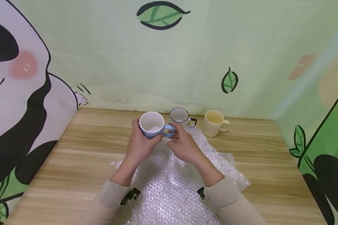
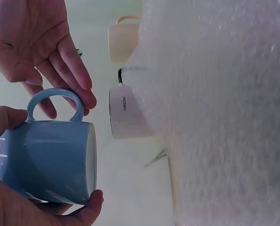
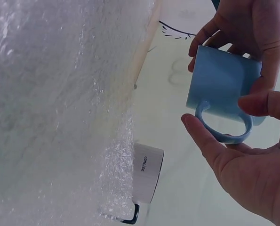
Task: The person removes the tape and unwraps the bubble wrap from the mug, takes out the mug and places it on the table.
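Observation:
A blue mug (image 2: 50, 157) with a white inside is held up above the bubble wrap (image 1: 169, 187), its mouth tipped toward the head camera. My left hand (image 1: 140, 143) grips the mug's body, with the thumb near the handle and fingers round the far side and base. Close at the blue handle (image 3: 224, 137) is my right hand (image 1: 186, 145). Its fingers look mostly straight and reach beside and behind the handle. The right thumb appears apart from the handle in the left wrist view.
Behind the held mug stands a white mug (image 1: 179, 116) with a dark rim and black handle. A cream mug (image 1: 211, 126) stands to its right. Bubble wrap spreads over the middle of the wooden table (image 1: 73, 168). A printed green backdrop (image 1: 115, 62) rises at the back edge.

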`<state>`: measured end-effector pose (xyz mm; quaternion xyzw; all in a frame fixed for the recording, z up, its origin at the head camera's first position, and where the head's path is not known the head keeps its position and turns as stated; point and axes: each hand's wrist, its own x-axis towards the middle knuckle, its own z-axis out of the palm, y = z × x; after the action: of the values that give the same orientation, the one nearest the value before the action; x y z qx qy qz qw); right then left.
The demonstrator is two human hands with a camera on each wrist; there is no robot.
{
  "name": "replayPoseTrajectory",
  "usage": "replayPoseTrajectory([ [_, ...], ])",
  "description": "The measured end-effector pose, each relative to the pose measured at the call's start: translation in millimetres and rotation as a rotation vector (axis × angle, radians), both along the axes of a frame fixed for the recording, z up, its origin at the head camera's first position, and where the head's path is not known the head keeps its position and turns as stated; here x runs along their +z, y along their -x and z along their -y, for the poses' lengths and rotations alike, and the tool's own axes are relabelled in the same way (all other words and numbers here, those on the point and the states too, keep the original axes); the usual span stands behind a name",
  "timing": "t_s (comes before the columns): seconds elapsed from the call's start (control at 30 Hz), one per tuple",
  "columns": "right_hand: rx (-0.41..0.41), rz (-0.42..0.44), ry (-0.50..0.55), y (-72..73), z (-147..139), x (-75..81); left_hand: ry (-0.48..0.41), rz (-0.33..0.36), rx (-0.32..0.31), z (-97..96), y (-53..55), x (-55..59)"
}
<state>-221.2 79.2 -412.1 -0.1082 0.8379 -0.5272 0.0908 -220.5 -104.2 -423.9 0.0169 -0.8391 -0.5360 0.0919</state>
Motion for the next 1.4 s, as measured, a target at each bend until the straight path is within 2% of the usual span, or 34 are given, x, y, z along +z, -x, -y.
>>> replayPoseTrajectory([
  [0.2, 0.029, 0.043, 0.099, 3.9, 8.7, -6.3, 0.03, -0.003, 0.005, 9.9, 6.8, -0.7],
  [0.47, 0.072, 0.082, 0.235, 14.1, 20.4, -18.2, 0.065, 0.033, 0.004, 20.3, 20.1, -1.4],
  [0.63, 0.053, 0.106, 0.233, 23.1, 24.1, -20.3, 0.044, 0.052, -0.014, 23.6, 32.8, -3.2],
  [0.83, 0.054, 0.13, 0.26, 36.3, 30.9, -22.1, 0.034, 0.087, 0.001, 28.2, 45.7, -6.1],
  [1.17, 0.088, 0.111, 0.279, 59.5, 44.5, -35.2, 0.037, 0.136, 0.013, 39.5, 63.8, -15.1],
  [1.4, 0.067, 0.143, 0.145, 68.4, 51.5, -38.2, 0.035, 0.164, 0.019, 47.4, 77.9, -25.4],
])
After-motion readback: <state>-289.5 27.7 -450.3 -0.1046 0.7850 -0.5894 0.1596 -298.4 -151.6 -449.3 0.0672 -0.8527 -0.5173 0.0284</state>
